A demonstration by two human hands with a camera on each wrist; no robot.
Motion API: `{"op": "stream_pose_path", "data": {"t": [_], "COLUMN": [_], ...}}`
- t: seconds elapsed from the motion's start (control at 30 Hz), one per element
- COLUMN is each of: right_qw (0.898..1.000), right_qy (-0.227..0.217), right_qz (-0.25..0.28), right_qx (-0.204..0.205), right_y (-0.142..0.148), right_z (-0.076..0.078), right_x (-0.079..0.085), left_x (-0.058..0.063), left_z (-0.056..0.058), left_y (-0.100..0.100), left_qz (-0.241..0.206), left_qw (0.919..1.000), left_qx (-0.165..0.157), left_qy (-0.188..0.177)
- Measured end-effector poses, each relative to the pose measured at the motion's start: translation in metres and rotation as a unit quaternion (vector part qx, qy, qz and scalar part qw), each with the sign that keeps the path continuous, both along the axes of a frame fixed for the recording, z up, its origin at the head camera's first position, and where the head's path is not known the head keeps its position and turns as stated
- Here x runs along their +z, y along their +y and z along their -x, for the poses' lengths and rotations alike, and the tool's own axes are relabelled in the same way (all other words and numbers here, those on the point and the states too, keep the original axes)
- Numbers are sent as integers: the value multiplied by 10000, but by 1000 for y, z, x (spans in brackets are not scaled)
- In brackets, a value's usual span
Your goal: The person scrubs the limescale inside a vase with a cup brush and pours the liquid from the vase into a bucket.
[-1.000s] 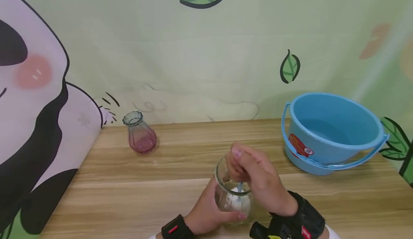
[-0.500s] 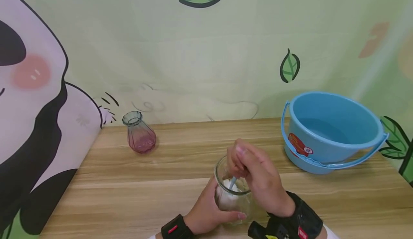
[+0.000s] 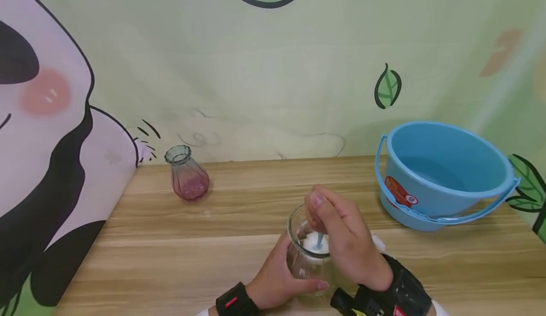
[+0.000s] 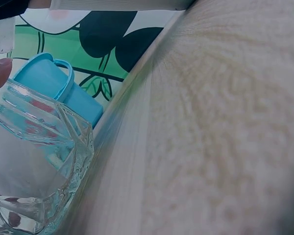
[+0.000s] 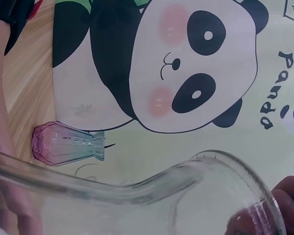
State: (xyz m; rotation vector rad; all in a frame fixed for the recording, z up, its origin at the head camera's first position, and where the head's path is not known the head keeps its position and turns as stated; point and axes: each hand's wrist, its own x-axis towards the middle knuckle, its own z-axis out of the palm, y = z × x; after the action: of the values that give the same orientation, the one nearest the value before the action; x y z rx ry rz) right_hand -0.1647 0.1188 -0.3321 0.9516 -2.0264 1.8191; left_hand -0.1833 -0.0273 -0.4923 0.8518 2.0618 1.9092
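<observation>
In the head view my left hand (image 3: pixel 275 278) grips a clear glass vase (image 3: pixel 300 265) around its side, thumb across the front. My right hand (image 3: pixel 347 242), fingers curled at the vase mouth, holds a bottle brush by its blue-grey stem (image 3: pixel 320 239). The brush's white head (image 3: pixel 311 243) is inside the vase, just under the rim. The left wrist view shows the faceted glass base (image 4: pixel 44 127) tilted close to the tabletop. Through the curved glass wall (image 5: pixel 132 196) in the right wrist view, right-hand fingers (image 5: pixel 247 223) appear.
A pink-and-blue glass vase (image 3: pixel 189 181) stands at the back left of the wooden table (image 3: pixel 239 197). At the back right is a blue bucket (image 3: pixel 409 164) with its handle down in front. A panda-print cloth (image 3: pixel 273 69) hangs behind.
The brush head has swung left and back right inside the vase, and now sits higher, nearer the rim. My right hand moves with it; the left hand keeps its hold.
</observation>
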Motion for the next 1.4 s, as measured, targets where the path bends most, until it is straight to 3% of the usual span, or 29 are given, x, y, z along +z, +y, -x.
{"op": "stream_pose_path", "data": {"t": [0.23,0.5,0.73,1.2,1.4], "right_qw": [9997,9934,9875,9777,9766], "right_qy": [-227,-474,-640,-211,46], "right_qz": [-30,158,397,1067,1344], "right_qx": [95,1029,1384,1798,1677], "right_y": [2,4,6,3,3], "right_z": [-1,0,0,5,5], "right_x": [1,2,3,0,1], "left_x": [0,2,4,1,3], "left_z": [0,-1,-1,-1,0], "left_y": [1,0,-1,-2,-1], "left_qz": [-62,-118,-39,-175,-86], "left_qw": [9999,9998,9998,9996,9998], "left_qx": [-37,-142,-179,-224,-155], "left_qy": [77,23,-71,-36,-39]}}
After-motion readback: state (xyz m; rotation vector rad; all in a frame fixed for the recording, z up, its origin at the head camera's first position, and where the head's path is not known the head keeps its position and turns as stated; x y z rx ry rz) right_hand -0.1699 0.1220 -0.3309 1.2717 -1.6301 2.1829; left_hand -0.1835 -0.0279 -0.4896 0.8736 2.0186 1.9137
